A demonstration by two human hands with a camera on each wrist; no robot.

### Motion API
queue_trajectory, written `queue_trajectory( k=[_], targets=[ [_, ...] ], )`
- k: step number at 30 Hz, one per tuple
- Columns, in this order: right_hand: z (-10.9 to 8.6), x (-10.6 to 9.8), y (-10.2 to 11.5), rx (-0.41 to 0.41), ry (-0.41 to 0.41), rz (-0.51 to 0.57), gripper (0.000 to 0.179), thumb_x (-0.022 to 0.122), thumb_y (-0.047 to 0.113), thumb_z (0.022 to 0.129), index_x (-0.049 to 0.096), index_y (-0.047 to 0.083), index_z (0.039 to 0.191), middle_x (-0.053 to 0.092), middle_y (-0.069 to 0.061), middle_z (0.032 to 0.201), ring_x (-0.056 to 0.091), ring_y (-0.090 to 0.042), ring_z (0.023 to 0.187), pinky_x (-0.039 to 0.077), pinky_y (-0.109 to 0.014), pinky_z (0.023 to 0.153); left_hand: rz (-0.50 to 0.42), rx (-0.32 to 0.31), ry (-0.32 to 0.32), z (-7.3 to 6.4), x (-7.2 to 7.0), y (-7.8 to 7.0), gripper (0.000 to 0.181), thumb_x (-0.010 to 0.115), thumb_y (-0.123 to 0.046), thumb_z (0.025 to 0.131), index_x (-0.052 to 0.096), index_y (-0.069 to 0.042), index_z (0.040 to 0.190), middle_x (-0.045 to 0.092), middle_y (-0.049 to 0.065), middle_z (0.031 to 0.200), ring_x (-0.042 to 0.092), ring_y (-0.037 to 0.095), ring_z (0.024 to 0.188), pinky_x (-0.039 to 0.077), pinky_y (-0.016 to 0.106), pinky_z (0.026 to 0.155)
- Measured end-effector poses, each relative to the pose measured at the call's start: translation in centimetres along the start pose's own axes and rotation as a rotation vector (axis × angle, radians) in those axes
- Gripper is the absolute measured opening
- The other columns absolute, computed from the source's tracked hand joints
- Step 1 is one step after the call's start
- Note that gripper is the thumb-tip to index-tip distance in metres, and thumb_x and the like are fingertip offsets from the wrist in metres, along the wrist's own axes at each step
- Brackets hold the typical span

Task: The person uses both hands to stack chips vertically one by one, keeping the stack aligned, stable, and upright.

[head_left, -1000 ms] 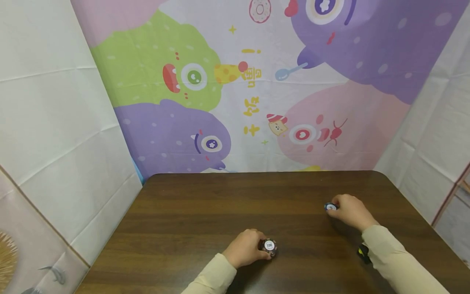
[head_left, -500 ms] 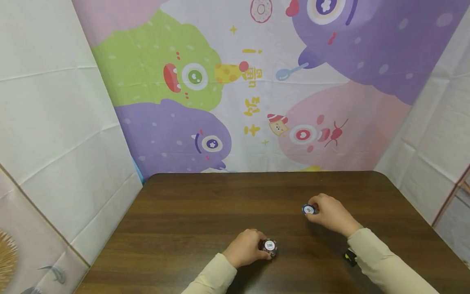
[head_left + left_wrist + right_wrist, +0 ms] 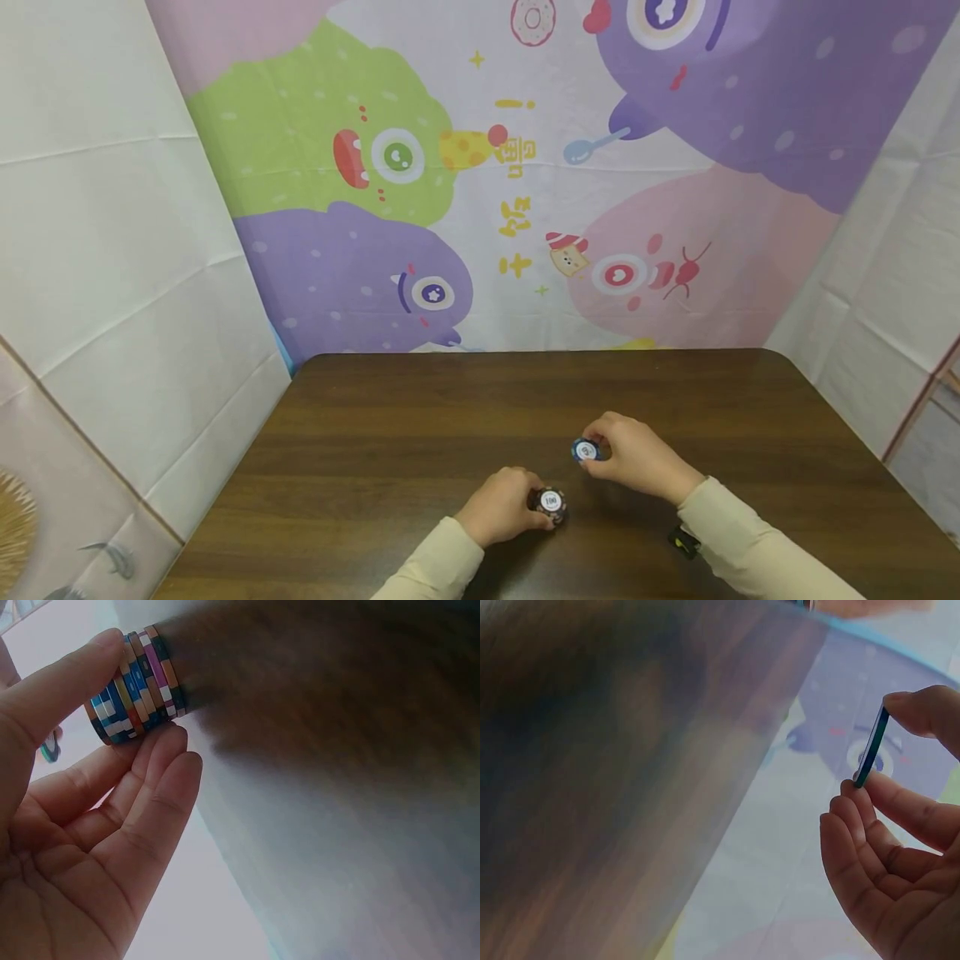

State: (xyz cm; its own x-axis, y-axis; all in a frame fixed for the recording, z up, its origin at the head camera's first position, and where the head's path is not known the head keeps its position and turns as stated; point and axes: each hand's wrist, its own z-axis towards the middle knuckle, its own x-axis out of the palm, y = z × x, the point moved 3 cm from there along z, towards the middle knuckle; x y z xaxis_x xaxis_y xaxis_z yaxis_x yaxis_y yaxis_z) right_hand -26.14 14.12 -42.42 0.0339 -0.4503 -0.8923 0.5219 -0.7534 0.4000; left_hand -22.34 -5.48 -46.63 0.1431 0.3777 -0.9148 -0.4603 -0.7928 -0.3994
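Observation:
My left hand (image 3: 501, 505) grips a stack of several poker chips (image 3: 136, 686) between thumb and fingers. The stack stands on the dark wooden table, and its black top chip (image 3: 552, 502) reads 100 in the head view. Stripes of blue, white, purple and orange show along the chips' edges in the left wrist view. My right hand (image 3: 645, 457) pinches one blue poker chip (image 3: 586, 451) by its rim, thumb on one side and fingertips on the other. That chip (image 3: 871, 746) appears edge-on in the right wrist view. It is behind and slightly right of the stack.
The brown wooden table (image 3: 390, 417) reaches back to a cloth backdrop (image 3: 525, 308) with cartoon monsters. White sheets (image 3: 127, 208) hang at both sides. A small black and yellow wrist device (image 3: 684, 542) sits by the right sleeve (image 3: 750, 533).
My right hand has carried the blue poker chip leftward and a little nearer, from the right side of the table toward the stack. The left hand and the stack have stayed put.

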Motion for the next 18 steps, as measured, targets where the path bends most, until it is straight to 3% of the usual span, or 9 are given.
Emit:
queue_trajectory(
  k=[9,18],
  targets=[
    [0.0,2.2,2.6,-0.096,0.060,0.083,0.028,0.079,0.020,0.079,0.069,0.007,0.101,0.063,0.002,0.095,0.061,-0.011,0.084,0.051,-0.023,0.070,-0.012,0.003,-0.001,0.0,0.1,0.2,0.034,0.087,-0.030,0.070,0.074,-0.009,0.095,0.067,-0.006,0.082,0.051,0.001,0.069,0.044,0.019,0.063],
    [-0.4,3.5,3.6,-0.095,0.143,0.125,0.025,0.077,0.020,0.080,0.070,0.008,0.101,0.062,0.003,0.096,0.059,-0.009,0.084,0.050,-0.023,0.070,-0.049,-0.003,0.017,0.0,0.2,0.3,0.026,0.086,-0.029,0.072,0.067,-0.013,0.079,0.053,-0.010,0.068,0.041,0.001,0.058,0.038,0.018,0.052]
  ],
)
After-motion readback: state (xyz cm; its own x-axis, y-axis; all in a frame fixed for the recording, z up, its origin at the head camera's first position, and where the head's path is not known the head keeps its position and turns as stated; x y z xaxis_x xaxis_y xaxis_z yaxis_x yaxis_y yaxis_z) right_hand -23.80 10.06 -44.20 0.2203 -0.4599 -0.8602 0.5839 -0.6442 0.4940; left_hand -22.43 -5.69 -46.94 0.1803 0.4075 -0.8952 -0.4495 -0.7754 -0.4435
